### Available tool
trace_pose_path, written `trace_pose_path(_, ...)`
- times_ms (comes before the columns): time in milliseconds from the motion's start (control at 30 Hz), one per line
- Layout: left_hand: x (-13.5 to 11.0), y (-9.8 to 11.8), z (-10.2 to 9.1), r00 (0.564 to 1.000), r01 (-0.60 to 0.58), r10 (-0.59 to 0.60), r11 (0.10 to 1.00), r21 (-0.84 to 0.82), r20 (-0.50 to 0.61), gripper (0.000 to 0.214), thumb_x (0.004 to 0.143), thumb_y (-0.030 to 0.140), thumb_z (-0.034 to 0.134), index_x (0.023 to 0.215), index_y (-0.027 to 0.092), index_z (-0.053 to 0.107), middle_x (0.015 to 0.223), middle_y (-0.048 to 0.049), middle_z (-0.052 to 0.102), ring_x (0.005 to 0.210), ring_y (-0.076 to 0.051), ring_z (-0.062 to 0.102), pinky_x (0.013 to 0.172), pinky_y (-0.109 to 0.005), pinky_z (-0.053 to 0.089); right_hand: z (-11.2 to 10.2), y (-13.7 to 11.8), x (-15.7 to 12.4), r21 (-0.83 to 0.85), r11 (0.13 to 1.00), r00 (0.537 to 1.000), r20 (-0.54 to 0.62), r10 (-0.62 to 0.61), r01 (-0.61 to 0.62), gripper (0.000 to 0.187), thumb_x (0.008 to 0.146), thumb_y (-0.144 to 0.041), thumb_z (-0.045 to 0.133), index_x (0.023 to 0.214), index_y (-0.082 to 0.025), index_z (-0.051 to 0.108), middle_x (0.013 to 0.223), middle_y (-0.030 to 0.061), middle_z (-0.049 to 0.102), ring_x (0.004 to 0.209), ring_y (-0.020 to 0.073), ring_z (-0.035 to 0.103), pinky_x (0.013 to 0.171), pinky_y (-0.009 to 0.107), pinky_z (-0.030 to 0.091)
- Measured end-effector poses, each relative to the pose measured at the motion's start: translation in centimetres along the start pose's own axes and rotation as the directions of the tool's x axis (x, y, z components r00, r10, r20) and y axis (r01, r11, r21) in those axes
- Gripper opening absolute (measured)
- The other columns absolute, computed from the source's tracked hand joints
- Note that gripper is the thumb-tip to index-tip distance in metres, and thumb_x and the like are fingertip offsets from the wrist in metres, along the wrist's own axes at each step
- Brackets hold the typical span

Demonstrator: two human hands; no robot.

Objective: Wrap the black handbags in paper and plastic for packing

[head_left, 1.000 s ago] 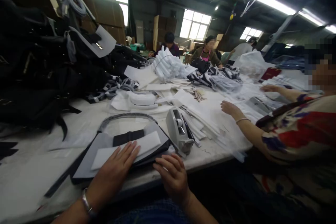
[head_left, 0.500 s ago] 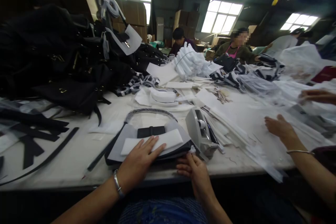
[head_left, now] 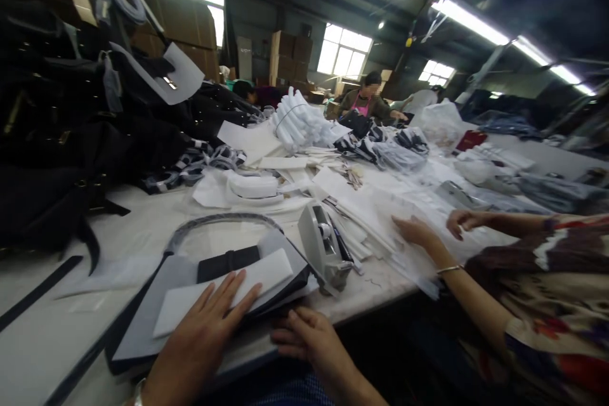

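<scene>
A flat black bag (head_left: 143,336) with a grey panel and a curved grey handle (head_left: 223,222) lies on the white table (head_left: 143,222) in front of me. A white foam strip (head_left: 228,288) rests across it. My left hand (head_left: 202,336) lies flat on the strip, fingers stretched out and apart. My right hand (head_left: 307,339) sits at the bag's near right edge by the table rim, fingers curled toward the bag; whether they grip it is hidden.
A grey tape dispenser (head_left: 323,250) stands just right of the bag. Black bags (head_left: 57,133) pile up at left. White foam pieces (head_left: 299,124) and sheets cover the middle. A co-worker's hands (head_left: 419,231) handle clear plastic at right; other people sit far back.
The view swung back to the left and tilted. My left hand stays flat on the white strip. My right hand stays at the bag's near edge. The co-worker's hands drew closer together.
</scene>
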State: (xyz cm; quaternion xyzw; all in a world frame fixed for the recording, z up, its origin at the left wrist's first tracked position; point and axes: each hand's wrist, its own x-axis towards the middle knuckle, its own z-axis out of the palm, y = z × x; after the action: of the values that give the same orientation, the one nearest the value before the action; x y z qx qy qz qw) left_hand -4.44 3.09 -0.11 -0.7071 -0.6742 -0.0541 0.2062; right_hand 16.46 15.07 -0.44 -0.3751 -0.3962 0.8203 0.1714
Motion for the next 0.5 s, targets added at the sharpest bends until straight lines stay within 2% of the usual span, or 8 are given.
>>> trace_pose_path(100, -0.2, -0.5, 0.7, 0.999, -0.023, 0.024, 1.000, 0.014, -0.033, 0.074, 0.083, 0.004, 0.036, 0.153, 0.028, 0.026, 0.155, -0.0116, 0.038, 0.135, -0.024, 0.047, 0.105, -0.041, 0.048, 0.4, 0.0, -0.9, 0.284, 0.958, 0.999, 0.034, 0.036, -0.045, 0.034, 0.072, -0.034, 0.078, 0.094, -0.014, 0.062, 0.101, 0.0096, 0.071, 0.099, 0.0231, 0.069, 0.091, 0.035, 0.051)
trace_pose_path(167, -0.4, -0.8, 1.0, 1.000, -0.024, 0.024, 1.000, -0.003, -0.020, 0.073, 0.084, 0.005, 0.037, 0.153, 0.029, 0.025, 0.156, -0.0099, 0.036, 0.136, -0.024, 0.045, 0.106, -0.042, 0.047, 1.0, 0.1, -1.1, 0.454, 0.890, 0.999, 0.012, 0.046, -0.046, 0.026, 0.068, -0.024, 0.077, 0.087, -0.015, 0.060, 0.098, 0.0082, 0.071, 0.098, 0.0217, 0.069, 0.094, 0.035, 0.049)
trace_pose_path(233, -0.9, -1.3, 1.3, 1.000, -0.008, 0.008, 0.999, -0.039, -0.003, 0.069, 0.087, 0.010, 0.039, 0.153, 0.029, 0.025, 0.157, -0.0092, 0.033, 0.137, -0.025, 0.044, 0.106, -0.042, 0.046, 1.8, 0.3, -0.9, 0.538, 0.842, 0.999, -0.021, 0.049, -0.030, 0.022, 0.066, -0.020, 0.074, 0.081, -0.015, 0.060, 0.096, 0.0084, 0.072, 0.095, 0.0204, 0.068, 0.092, 0.033, 0.048)
trace_pose_path(333, -2.0, -2.6, 2.2, 1.000, 0.012, -0.011, 0.993, -0.115, 0.010, 0.066, 0.091, 0.018, 0.042, 0.153, 0.028, 0.023, 0.158, -0.0090, 0.032, 0.138, -0.026, 0.043, 0.106, -0.039, 0.047, 3.4, 0.4, -0.4, 0.486, 0.874, 0.999, -0.004, 0.042, -0.034, 0.027, 0.062, -0.016, 0.072, 0.088, -0.013, 0.065, 0.095, 0.0072, 0.072, 0.090, 0.0190, 0.068, 0.085, 0.031, 0.049)
trace_pose_path(433, -3.1, -4.2, 3.7, 1.000, -0.006, 0.004, 0.988, -0.157, -0.017, 0.070, 0.089, 0.014, 0.042, 0.154, 0.030, 0.020, 0.157, -0.0084, 0.034, 0.137, -0.026, 0.044, 0.106, -0.037, 0.046, 5.4, 0.3, 0.0, 0.309, 0.951, 0.998, 0.048, -0.029, 0.012, 0.043, 0.058, -0.011, 0.073, 0.100, -0.013, 0.068, 0.092, 0.0046, 0.072, 0.088, 0.0190, 0.067, 0.081, 0.030, 0.050)
trace_pose_path(500, -3.5, -4.8, 4.6, 0.998, 0.000, -0.009, 0.987, -0.161, -0.057, 0.071, 0.088, 0.014, 0.042, 0.154, 0.032, 0.020, 0.156, -0.0082, 0.036, 0.136, -0.026, 0.046, 0.107, -0.038, 0.044, 6.5, 0.0, 0.0, 0.263, 0.964, 0.996, 0.067, -0.065, 0.045, 0.048, 0.057, -0.011, 0.075, 0.104, -0.014, 0.068, 0.093, 0.0037, 0.072, 0.092, 0.0192, 0.067, 0.083, 0.030, 0.050)
